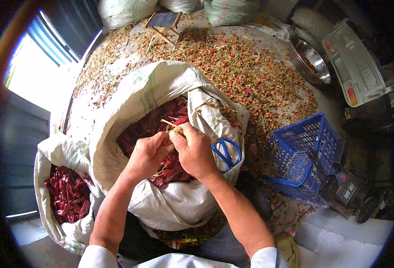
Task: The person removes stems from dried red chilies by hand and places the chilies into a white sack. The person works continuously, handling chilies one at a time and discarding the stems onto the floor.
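My left hand and my right hand meet over a large white woven sack. The thumb and fingers of my right hand pinch pale dried chili stems. My left fingers close on the same small bundle, whose lower part they mostly hide. Dark red dried chilies lie inside the sack below both hands. Scissors with blue handles rest on the sack's folded right side, beside my right hand, with bits of stem around the blades.
A smaller white sack of dried chilies stands at left. Cut stems and chili bits cover the floor. A blue plastic crate sits at right, a metal basin behind it. A folding stool and full sacks are beyond.
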Tool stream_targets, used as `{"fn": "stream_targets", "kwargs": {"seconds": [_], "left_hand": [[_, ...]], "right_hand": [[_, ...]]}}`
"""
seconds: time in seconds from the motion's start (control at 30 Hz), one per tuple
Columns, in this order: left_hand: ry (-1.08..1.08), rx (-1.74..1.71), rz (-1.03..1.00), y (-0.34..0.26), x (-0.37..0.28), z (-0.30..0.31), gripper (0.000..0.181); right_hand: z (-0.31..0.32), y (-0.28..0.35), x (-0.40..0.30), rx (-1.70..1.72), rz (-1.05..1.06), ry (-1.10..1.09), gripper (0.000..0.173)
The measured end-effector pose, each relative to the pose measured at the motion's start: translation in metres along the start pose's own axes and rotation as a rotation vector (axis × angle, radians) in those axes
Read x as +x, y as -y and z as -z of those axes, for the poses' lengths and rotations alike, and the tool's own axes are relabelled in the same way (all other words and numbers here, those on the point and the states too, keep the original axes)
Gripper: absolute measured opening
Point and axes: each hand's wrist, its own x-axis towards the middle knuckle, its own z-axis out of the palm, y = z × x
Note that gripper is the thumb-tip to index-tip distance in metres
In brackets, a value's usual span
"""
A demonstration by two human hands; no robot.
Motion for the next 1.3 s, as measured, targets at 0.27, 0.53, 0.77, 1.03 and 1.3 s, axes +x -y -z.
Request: {"fn": "stream_targets", "kwargs": {"seconds": [0.27, 0.53, 0.77, 1.03, 1.3], "left_hand": [[-0.030, -0.401, 0.187, 0.004, 0.002, -0.012, 0.012], [-0.163, -0.804, 0.289, 0.012, 0.004, -0.008, 0.022], [-0.188, -1.007, 0.311, 0.012, 0.009, 0.000, 0.016], [-0.124, -1.156, 0.508, -0.006, 0.010, -0.016, 0.016], [-0.191, -0.976, 0.439, 0.009, 0.008, -0.011, 0.005]], "right_hand": [[-0.001, -0.003, -0.005, 1.024, -0.508, 0.016, 0.019], [0.044, -0.024, 0.026, 1.252, -0.373, -0.329, 0.023], [0.045, -0.013, 0.011, 0.816, -0.430, -0.026, 0.022], [0.017, -0.008, 0.010, 0.741, -0.417, 0.141, 0.017], [-0.001, -0.005, 0.007, 0.164, -0.143, 0.044, 0.014]]}}
